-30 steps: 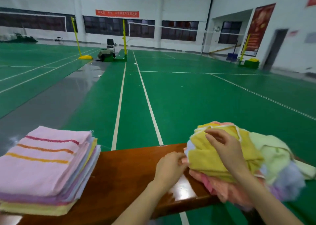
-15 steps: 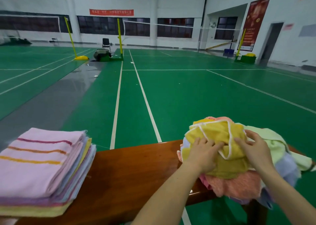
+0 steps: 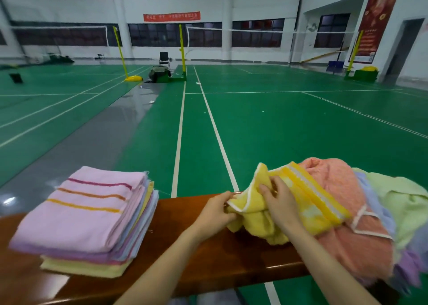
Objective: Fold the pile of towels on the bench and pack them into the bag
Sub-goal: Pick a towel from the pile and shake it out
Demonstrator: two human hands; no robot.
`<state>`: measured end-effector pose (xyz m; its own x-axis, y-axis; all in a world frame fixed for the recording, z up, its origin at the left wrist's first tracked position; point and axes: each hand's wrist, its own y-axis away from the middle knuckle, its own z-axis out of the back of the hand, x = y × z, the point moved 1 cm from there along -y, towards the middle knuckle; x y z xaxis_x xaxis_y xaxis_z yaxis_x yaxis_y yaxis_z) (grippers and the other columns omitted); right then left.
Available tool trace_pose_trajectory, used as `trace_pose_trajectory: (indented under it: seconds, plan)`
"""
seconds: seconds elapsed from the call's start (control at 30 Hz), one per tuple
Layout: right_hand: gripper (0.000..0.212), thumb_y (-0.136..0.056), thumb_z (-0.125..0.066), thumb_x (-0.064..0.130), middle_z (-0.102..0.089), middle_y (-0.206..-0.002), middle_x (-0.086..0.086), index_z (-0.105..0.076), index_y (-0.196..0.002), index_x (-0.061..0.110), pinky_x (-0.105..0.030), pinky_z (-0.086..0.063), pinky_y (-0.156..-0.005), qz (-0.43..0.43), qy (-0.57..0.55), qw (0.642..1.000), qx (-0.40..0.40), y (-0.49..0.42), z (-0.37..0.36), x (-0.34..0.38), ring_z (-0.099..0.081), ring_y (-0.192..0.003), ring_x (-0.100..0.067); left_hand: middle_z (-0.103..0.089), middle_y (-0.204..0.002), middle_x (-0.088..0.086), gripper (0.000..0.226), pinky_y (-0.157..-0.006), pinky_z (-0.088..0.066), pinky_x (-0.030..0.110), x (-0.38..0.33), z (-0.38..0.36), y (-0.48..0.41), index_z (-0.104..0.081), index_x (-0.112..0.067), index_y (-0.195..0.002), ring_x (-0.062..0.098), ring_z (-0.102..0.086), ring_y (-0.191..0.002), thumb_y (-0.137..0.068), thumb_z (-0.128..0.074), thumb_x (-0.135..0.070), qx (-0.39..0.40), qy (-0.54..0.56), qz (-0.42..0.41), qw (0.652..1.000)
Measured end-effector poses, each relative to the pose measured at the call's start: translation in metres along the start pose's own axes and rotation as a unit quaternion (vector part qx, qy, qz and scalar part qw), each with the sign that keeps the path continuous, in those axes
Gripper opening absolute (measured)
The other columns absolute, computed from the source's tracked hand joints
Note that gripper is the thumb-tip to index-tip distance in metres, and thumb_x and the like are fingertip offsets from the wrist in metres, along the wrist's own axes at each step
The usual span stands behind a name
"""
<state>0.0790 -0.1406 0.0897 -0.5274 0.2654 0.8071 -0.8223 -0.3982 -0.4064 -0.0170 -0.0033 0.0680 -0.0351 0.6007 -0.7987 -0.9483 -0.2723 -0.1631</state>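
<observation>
A crumpled yellow towel (image 3: 298, 202) with white-edged stripes lies on the left side of an unfolded pile (image 3: 361, 216) of pink, green, blue and purple towels at the right end of the wooden bench (image 3: 208, 256). My left hand (image 3: 217, 210) grips the yellow towel's left edge. My right hand (image 3: 279, 202) holds a fold of it just to the right. At the bench's left end sits a neat stack of folded towels (image 3: 90, 214), topped by a pink striped one. No bag is in view.
Beyond the bench stretches a green badminton court floor (image 3: 254, 128) with white lines and a grey strip. Far off stand yellow net posts (image 3: 183, 49), a chair (image 3: 164, 57) and a dark bag-like heap (image 3: 158, 73).
Both hands have shifted left and pulled the yellow towel off the top of the pile toward the bench's middle, exposing the pink towel beneath. The camera has tilted down slightly.
</observation>
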Motion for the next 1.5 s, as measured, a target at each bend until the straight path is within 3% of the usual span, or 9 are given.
trace_pose_trajectory:
  seconds: [0.27, 0.5, 0.63, 0.73, 0.9, 1.03, 1.27, 1.37, 1.5]
  plan:
    - [0.01, -0.092, -0.056, 0.018, -0.053, -0.089, 0.01, -0.047, -0.087, 0.017, -0.014, -0.037, -0.067, -0.114, -0.071, 0.977, 0.165, 0.038, -0.106, -0.032, -0.051, -0.094, -0.015, -0.062, -0.087, 0.004, 0.026, -0.07, -0.047, 0.039, 0.107, 0.069, 0.068, -0.043, -0.026, -0.087, 0.028, -0.059, -0.085, -0.067, -0.052, -0.013, -0.036, -0.283, 0.128, 0.95]
    - [0.014, -0.097, -0.046, 0.024, -0.058, -0.107, 0.014, -0.057, -0.106, 0.021, -0.014, -0.039, -0.079, -0.12, -0.124, 0.975, 0.14, 0.052, -0.108, -0.05, -0.052, -0.105, -0.009, -0.063, -0.089, -0.006, 0.022, -0.082, -0.047, 0.036, 0.089, 0.05, 0.06, -0.057, -0.042, -0.084, 0.02, -0.058, -0.087, -0.071, -0.039, -0.039, -0.156, 0.042, 0.174, 0.971]
    - [0.019, -0.099, -0.042, 0.022, -0.057, -0.108, 0.019, -0.058, -0.106, 0.031, -0.015, -0.036, -0.09, -0.126, -0.145, 0.971, 0.142, 0.053, -0.107, -0.054, -0.049, -0.107, -0.001, -0.058, -0.126, -0.01, 0.089, -0.106, -0.032, 0.042, 0.062, 0.024, 0.05, -0.049, -0.036, -0.129, 0.015, -0.051, -0.119, -0.06, -0.037, -0.091, -0.032, -0.108, 0.225, 0.968]
    - [0.021, -0.099, -0.041, 0.019, -0.059, -0.111, 0.012, -0.06, -0.107, 0.026, -0.003, -0.034, -0.084, -0.116, -0.117, 0.976, 0.145, 0.051, -0.105, -0.054, -0.049, -0.107, -0.002, -0.054, -0.129, -0.017, 0.113, -0.109, -0.003, 0.061, 0.065, -0.001, 0.049, -0.057, -0.034, -0.118, 0.016, -0.032, -0.135, -0.045, 0.004, -0.094, -0.022, -0.253, 0.205, 0.945]
    - [0.056, -0.092, -0.028, 0.052, -0.05, -0.138, 0.002, -0.056, -0.127, 0.018, -0.027, -0.015, -0.113, -0.016, 0.119, 0.982, 0.145, 0.041, -0.103, -0.071, -0.034, -0.135, -0.012, -0.061, -0.12, -0.003, 0.046, -0.111, -0.014, 0.018, 0.087, -0.014, 0.068, -0.069, -0.007, -0.104, 0.013, -0.037, -0.13, -0.09, -0.049, -0.047, -0.258, 0.06, 0.175, 0.948]
    - [0.07, -0.085, -0.012, 0.056, -0.021, -0.154, 0.01, -0.03, -0.145, 0.026, -0.033, 0.003, -0.115, -0.008, 0.31, 0.934, 0.179, 0.025, -0.089, -0.094, -0.007, -0.145, -0.01, -0.064, -0.074, -0.006, 0.025, -0.06, -0.042, 0.01, 0.084, -0.002, 0.074, -0.063, -0.018, -0.07, 0.019, -0.059, -0.077, -0.094, -0.054, -0.02, -0.384, 0.214, 0.211, 0.873]
    - [0.074, -0.082, 0.002, 0.066, 0.001, -0.156, 0.017, -0.009, -0.149, 0.034, -0.037, 0.005, -0.115, -0.022, 0.413, 0.885, 0.211, 0.014, -0.068, -0.108, 0.009, -0.144, -0.011, -0.057, -0.116, -0.008, 0.035, -0.109, -0.031, 0.036, 0.098, 0.021, 0.086, -0.066, -0.021, -0.109, 0.014, -0.043, -0.122, -0.094, -0.044, -0.045, -0.212, -0.02, 0.243, 0.946]
    - [0.113, -0.053, 0.032, 0.081, 0.004, -0.155, 0.018, -0.004, -0.149, 0.034, -0.036, 0.007, -0.115, -0.008, 0.425, 0.874, 0.235, 0.016, -0.066, -0.106, 0.012, -0.144, -0.012, -0.072, -0.091, -0.007, 0.059, -0.093, -0.049, 0.039, 0.105, 0.039, 0.085, -0.07, -0.028, -0.091, 0.013, -0.063, -0.097, -0.074, -0.043, -0.078, -0.16, 0.077, 0.193, 0.965]
    - [0.122, -0.037, 0.045, 0.077, 0.011, -0.155, 0.016, 0.011, -0.146, 0.034, -0.038, 0.007, -0.115, -0.007, 0.427, 0.868, 0.252, 0.015, -0.062, -0.108, 0.014, -0.144, -0.014, -0.072, -0.091, -0.016, 0.04, -0.074, -0.051, 0.016, 0.093, 0.05, 0.082, -0.064, -0.027, -0.099, 0.0, -0.066, -0.089, -0.066, -0.075, -0.048, 0.011, 0.219, 0.169, 0.961]
